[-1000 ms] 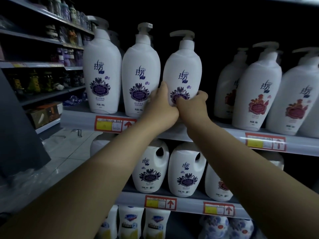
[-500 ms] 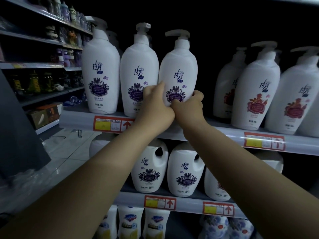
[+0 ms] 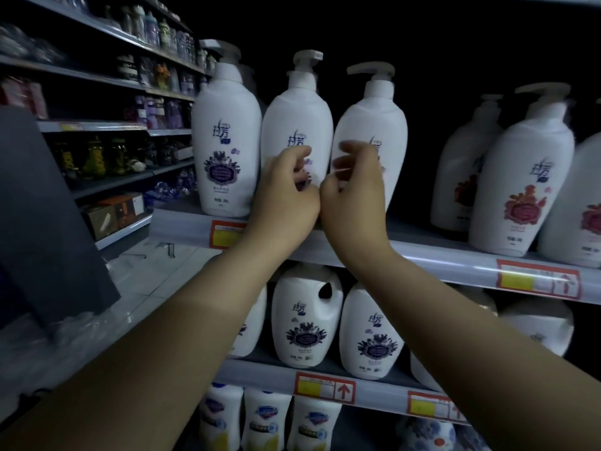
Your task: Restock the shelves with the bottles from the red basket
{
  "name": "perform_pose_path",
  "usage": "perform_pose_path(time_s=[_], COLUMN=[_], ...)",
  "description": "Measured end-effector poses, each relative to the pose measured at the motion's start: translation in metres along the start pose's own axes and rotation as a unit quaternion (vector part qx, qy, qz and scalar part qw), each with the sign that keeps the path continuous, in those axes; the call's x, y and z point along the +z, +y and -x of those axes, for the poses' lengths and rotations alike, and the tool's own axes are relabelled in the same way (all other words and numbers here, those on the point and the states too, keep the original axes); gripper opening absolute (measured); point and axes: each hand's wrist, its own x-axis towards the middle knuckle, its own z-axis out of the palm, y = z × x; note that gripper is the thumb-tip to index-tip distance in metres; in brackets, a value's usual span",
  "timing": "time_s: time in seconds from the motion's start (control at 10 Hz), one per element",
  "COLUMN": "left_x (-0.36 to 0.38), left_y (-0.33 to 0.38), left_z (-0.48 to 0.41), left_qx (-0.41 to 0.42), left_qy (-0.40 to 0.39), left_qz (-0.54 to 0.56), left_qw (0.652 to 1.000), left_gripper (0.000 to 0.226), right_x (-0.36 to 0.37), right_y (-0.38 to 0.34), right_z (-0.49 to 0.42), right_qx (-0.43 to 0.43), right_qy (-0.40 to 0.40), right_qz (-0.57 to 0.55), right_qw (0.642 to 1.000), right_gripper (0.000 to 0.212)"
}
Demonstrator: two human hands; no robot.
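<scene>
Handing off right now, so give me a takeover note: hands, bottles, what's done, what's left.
Left hand: loosely curled, empty, in front of the middle white purple-label pump bottle.
Right hand: likewise, blurred, in front of the rightmost white purple-label pump bottle, which stands upright on the grey metal shelf.
Done: that bottle is shelved.
Left: the red basket is out of view; check it for more.

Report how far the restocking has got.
Done: three white purple-labelled pump bottles stand on the grey upper shelf. In hand: nothing; left hand and right hand hover, loosely curled, before them. Left: cannot tell, the red basket is out of view.
</scene>
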Motion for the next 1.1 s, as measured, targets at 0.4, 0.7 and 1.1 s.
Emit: perform_pose_path(time_s=[0.4, 0.7, 1.1], left_x=[-0.061, -0.079, -0.065], left_y=[-0.026, -0.034, -0.024], left_z=[-0.007, -0.022, -0.010], left_qx=[-0.073, -0.109, -0.084], left_qy=[0.126, 0.071, 0.068], left_qz=[-0.059, -0.005, -0.047], left_qw=[0.988, 0.991, 0.993], left_gripper=[0.078, 0.091, 0.066], right_x=[0.080, 0.085, 0.072], right_y=[-0.015, -0.025, -0.021], right_z=[0.008, 0.009, 0.007], right_qx=[0.133, 0.200, 0.155], right_qy=[-0.263, -0.282, -0.237], right_qz=[-0.074, -0.159, -0.131], right_qw=[0.953, 0.925, 0.950], right_gripper=[0.009, 0.016, 0.042])
